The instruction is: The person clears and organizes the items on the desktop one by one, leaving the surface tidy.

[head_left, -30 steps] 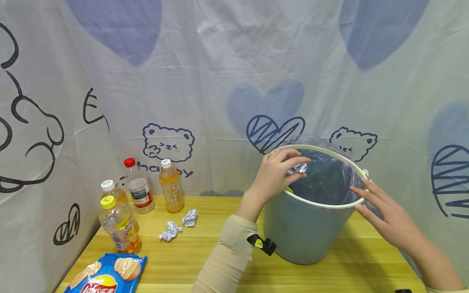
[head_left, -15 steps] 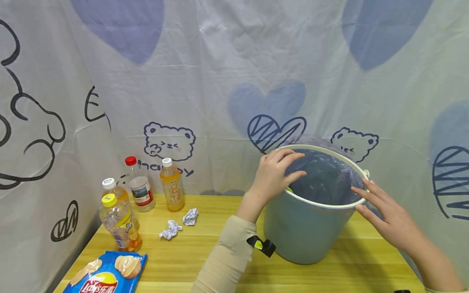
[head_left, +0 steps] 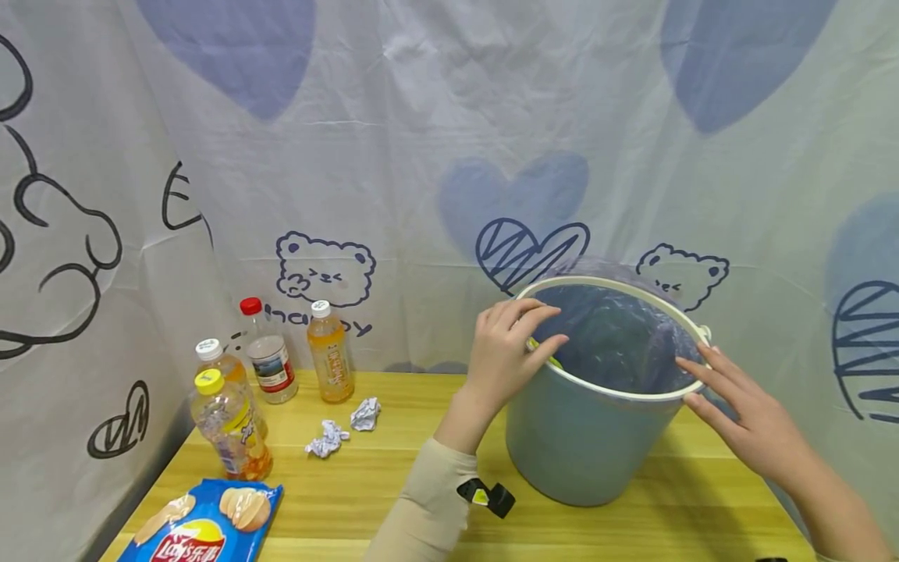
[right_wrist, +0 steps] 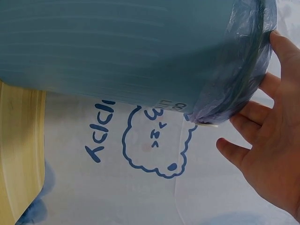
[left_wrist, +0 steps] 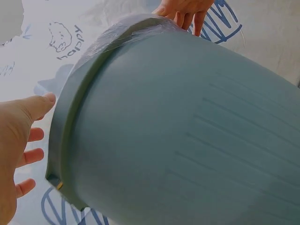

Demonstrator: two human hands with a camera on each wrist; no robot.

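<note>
A grey-blue bin (head_left: 586, 449) with a pale rim and a clear plastic liner (head_left: 667, 351) stands on the table. My left hand (head_left: 502, 351) hovers by the left side of the rim with nothing in it. In the left wrist view, its thumb and fingers (left_wrist: 32, 157) are spread apart, short of the bin. My right hand (head_left: 747, 417) rests its fingertips on the right side of the rim, over the liner. The right wrist view shows those fingers (right_wrist: 255, 112) extended along the lined edge. Something yellow-green (head_left: 544, 351) shows at the rim beside my left hand.
Two crumpled paper balls (head_left: 327, 439) lie left of the bin. Farther left stand several bottles, among them a red-capped one (head_left: 272, 367) and a yellow-capped one (head_left: 232, 437). A blue chip bag (head_left: 204, 523) lies at the front left. A printed curtain (head_left: 414, 195) hangs behind.
One second ago my left hand pinched a crumpled paper ball over the bin; it has let go of it. The hand has drawn back left from the bin's mouth. My right hand stays put.
</note>
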